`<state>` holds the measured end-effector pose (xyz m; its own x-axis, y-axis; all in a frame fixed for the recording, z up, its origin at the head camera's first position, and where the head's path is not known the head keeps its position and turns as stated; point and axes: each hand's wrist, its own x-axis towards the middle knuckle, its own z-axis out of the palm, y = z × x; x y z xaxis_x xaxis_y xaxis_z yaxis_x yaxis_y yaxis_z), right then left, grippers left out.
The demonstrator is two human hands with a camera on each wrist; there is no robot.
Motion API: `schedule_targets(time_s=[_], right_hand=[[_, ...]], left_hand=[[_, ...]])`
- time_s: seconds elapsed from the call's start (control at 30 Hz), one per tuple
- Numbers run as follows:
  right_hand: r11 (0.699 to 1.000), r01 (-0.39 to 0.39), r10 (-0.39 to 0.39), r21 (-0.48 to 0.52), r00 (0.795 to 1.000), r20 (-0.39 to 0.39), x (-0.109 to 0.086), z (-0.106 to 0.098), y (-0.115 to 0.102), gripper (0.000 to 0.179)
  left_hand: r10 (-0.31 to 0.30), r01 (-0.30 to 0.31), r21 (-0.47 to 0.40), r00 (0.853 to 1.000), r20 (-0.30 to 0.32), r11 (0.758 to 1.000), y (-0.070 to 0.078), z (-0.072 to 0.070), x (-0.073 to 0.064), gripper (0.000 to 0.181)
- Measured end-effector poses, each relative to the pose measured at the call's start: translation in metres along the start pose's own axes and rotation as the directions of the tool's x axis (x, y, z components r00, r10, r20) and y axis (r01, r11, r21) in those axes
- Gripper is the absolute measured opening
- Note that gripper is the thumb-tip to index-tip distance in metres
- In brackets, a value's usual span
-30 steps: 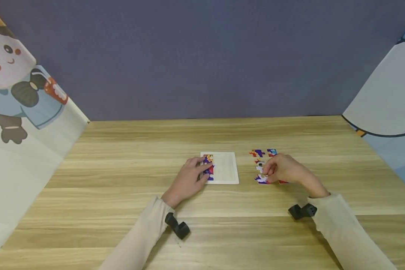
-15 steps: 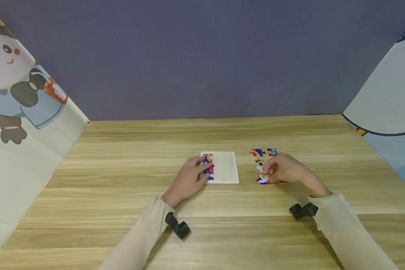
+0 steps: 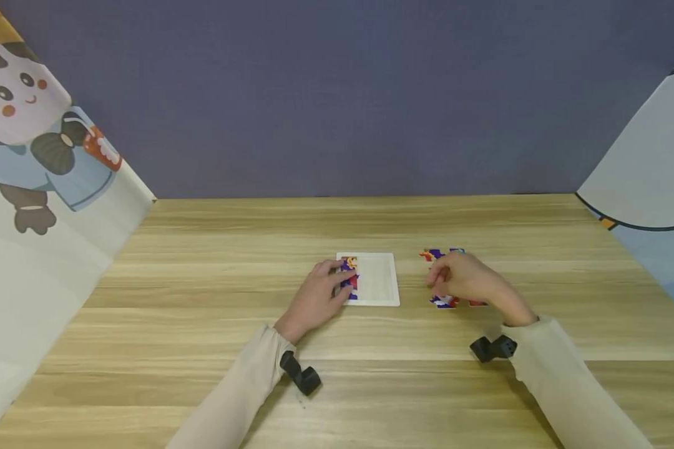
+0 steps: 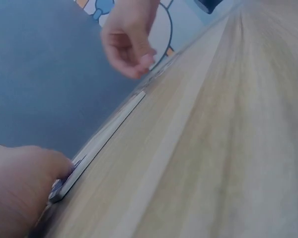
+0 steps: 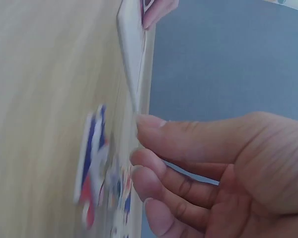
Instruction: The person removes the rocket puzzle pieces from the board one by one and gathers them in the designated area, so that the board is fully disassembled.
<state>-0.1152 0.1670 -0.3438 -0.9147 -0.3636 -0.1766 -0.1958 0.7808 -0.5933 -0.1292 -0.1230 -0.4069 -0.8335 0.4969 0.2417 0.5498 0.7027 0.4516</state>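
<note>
A white square puzzle tray (image 3: 395, 284) lies at mid-table in the head view. Joined purple, red and yellow puzzle pieces (image 3: 349, 279) line its left side. My left hand (image 3: 317, 298) rests over the tray's left edge, fingers extended onto those pieces. To the right of the tray, my right hand (image 3: 465, 279) hovers over loose puzzle pieces (image 3: 444, 302), partly covering them. In the right wrist view, its thumb (image 5: 188, 139) and bent fingers stand slightly apart, with nothing visible between them. Below the fingertips, a purple, white and red piece (image 5: 92, 158) appears blurred.
Further loose pieces lie behind the right hand, one red and purple (image 3: 429, 254), another blue (image 3: 458, 250). A red piece (image 3: 477, 304) shows under the wrist. A dark blue panel (image 3: 359, 100) bounds the wooden table (image 3: 258, 224) at the back.
My right hand has shifted slightly left and now hides the middle loose piece that showed before. The left hand keeps its place on the tray. The head view has turned slightly.
</note>
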Motion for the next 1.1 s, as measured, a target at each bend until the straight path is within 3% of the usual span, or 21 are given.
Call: schedule_targets(time_s=[0.53, 1.1], right_hand=[[0.996, 0.082, -0.082, 0.037, 0.997, -0.006, 0.048, 0.034, -0.042, 0.023], [0.997, 0.068, -0.069, 0.036, 0.997, 0.019, 0.083, 0.048, -0.065, 0.047]], left_hand=[[-0.04, 0.04, 0.036, 0.999, -0.026, 0.999, 0.001, 0.0, 0.001, 0.036], [-0.085, 0.085, 0.01, 0.996, -0.042, 0.996, 0.004, -0.003, 0.002, 0.038]])
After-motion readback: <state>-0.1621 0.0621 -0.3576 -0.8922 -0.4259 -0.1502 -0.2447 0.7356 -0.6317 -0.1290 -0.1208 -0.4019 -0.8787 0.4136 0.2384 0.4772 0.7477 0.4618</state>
